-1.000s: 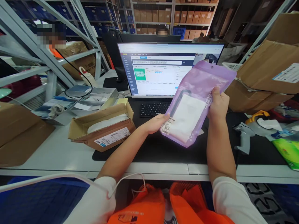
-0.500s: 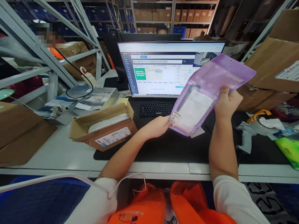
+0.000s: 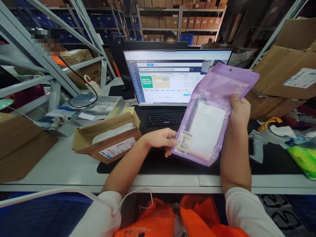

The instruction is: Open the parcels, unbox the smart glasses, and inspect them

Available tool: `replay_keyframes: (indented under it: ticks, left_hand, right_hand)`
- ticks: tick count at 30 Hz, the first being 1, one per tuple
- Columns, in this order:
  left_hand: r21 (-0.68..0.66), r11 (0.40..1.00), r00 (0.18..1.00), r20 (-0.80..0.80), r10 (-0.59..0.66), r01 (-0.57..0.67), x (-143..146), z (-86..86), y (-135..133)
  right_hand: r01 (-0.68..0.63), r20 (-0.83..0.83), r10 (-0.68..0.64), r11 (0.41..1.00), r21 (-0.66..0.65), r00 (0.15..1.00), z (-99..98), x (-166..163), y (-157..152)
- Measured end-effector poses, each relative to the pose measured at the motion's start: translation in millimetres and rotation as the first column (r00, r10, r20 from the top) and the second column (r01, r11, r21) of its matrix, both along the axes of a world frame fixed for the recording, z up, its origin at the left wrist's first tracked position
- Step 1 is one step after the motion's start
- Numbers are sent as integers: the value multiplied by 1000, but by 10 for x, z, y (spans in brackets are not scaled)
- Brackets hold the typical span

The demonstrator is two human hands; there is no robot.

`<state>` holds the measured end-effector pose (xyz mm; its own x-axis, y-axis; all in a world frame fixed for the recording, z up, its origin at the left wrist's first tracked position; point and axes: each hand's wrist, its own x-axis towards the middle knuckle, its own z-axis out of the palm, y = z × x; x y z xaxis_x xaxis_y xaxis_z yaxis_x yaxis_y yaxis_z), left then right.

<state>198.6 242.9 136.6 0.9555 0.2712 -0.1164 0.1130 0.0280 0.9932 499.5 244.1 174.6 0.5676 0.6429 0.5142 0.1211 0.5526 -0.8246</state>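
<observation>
A purple see-through plastic pouch [image 3: 214,95] is held up tilted above the black desk mat, partly covering the monitor. Inside it show a white flat item and a dark strip; a printed label sits at its lower left corner. My right hand [image 3: 239,110] grips the pouch's right edge, thumb in front. My left hand [image 3: 163,140] pinches the lower left edge beside the label. Left of my left forearm stands an open cardboard box [image 3: 116,149] with a shipping label and white material inside. A black keyboard [image 3: 165,118] lies behind my left hand.
The monitor [image 3: 158,79] stands at the back. On the right are a grey handheld scanner [image 3: 258,146], a tape roll [image 3: 274,130], a green packet [image 3: 302,161] and stacked cartons [image 3: 283,62]. A tray of papers [image 3: 103,107] and another carton [image 3: 22,148] stand left. A co-worker is behind the frame.
The pouch has come lower and closer, turning more face-on, so its label is now readable. Both hands have moved down with it, still gripping it. The view has shifted slightly.
</observation>
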Motion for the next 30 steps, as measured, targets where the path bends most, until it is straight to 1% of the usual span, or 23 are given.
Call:
replay_keyframes:
  ticks: [2,4,7,9,10,12,15,17,19,21,22,23,24,25,26,27,28,29,30]
  left_hand:
    - [28,995,992,80,93,-95,45,-40,5]
    - [24,970,954,187,233,-242,107,-114,12]
    - [-79,901,849,307,430,-427,202,-246,25]
    - [-106,850,786,336,519,-515,239,-298,33]
    - [-83,830,768,337,544,-551,246,-304,34]
    - [26,793,753,332,567,-609,236,-283,31]
    - [205,742,760,327,562,-638,195,-212,1]
    - [264,722,762,340,551,-640,178,-179,-30]
    - [267,718,759,347,551,-643,185,-174,-58]
    - [192,709,720,366,590,-679,214,-198,-67]
    - [135,694,685,373,626,-707,234,-218,-62]
    - [68,665,636,377,673,-744,256,-240,-51]
    - [-3,621,574,376,727,-784,277,-260,-35]
    - [-72,573,512,368,776,-817,296,-276,-16]
    - [-142,528,456,352,817,-837,312,-283,4]
    - [-220,495,415,326,849,-841,325,-282,22]
    - [-309,479,399,288,871,-822,335,-272,36]
    - [-402,480,417,240,877,-780,342,-254,47]
    - [-489,490,460,189,867,-722,348,-232,53]
  right_hand:
    - [-99,9,100,992,-84,995,2,-71,-52]
    - [-183,48,192,973,-142,980,-12,-147,-108]
    - [-262,138,289,947,-185,947,-50,-248,-183]
    - [-298,196,337,933,-203,921,-75,-292,-218]
    - [-310,224,354,927,-212,908,-85,-306,-231]
    - [-315,268,363,926,-207,892,-102,-318,-249]
    - [-349,281,376,926,-145,883,-129,-305,-258]
    - [-378,269,390,921,-97,881,-147,-284,-259]
    - [-375,254,383,924,-81,888,-155,-265,-261]
    - [-361,248,383,923,-131,890,-140,-260,-267]
    - [-367,243,404,912,-185,882,-123,-267,-271]
    - [-387,237,446,885,-259,863,-102,-280,-274]
    - [-417,227,504,842,-343,833,-80,-299,-275]
    - [-450,208,568,786,-425,796,-58,-324,-274]
    - [-479,183,623,729,-489,760,-40,-352,-270]
    - [-504,157,664,681,-532,731,-28,-382,-262]
    - [-525,132,691,646,-554,711,-23,-413,-250]
    - [-544,108,706,625,-560,700,-25,-442,-234]
    - [-563,82,714,613,-555,696,-33,-467,-216]
